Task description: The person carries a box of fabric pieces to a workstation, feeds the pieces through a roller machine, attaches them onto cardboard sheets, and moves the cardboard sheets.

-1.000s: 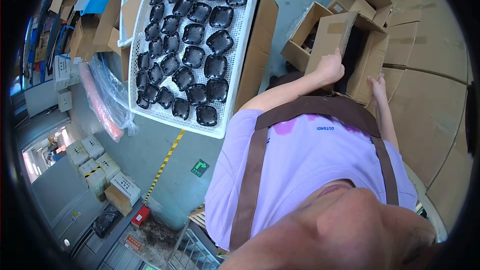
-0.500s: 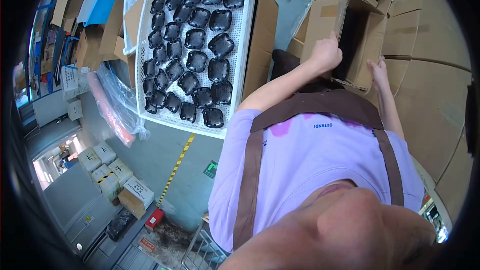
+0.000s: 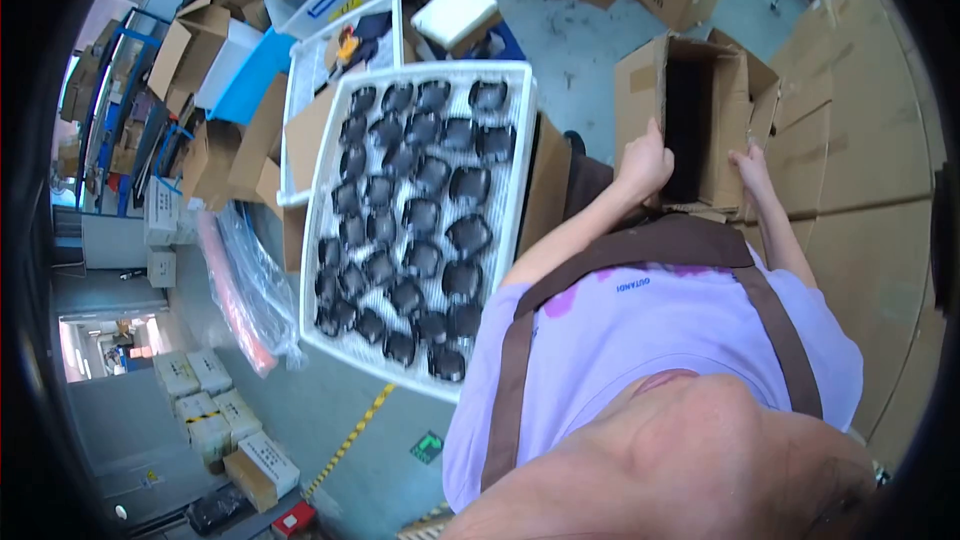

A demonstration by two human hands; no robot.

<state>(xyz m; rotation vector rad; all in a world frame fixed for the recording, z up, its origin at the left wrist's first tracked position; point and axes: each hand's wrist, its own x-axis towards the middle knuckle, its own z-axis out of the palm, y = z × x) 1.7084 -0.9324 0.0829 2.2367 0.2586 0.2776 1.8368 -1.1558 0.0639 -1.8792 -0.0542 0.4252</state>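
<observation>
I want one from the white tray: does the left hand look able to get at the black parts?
Not while the left hand grips the cardboard box. Once freed, probably: the black parts lie uncovered.

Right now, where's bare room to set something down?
Floor between the white tray and held carton; also between the pink roll and striped tape. Crowded: the tray, full of black parts, and open cartons left of it.

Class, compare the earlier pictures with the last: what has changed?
Relative to the tray, the held box has moved up the view, its opening turned more toward the camera. The view has shifted too. Nothing was visibly taken or released: the left hand and right hand still grip the box.
</observation>
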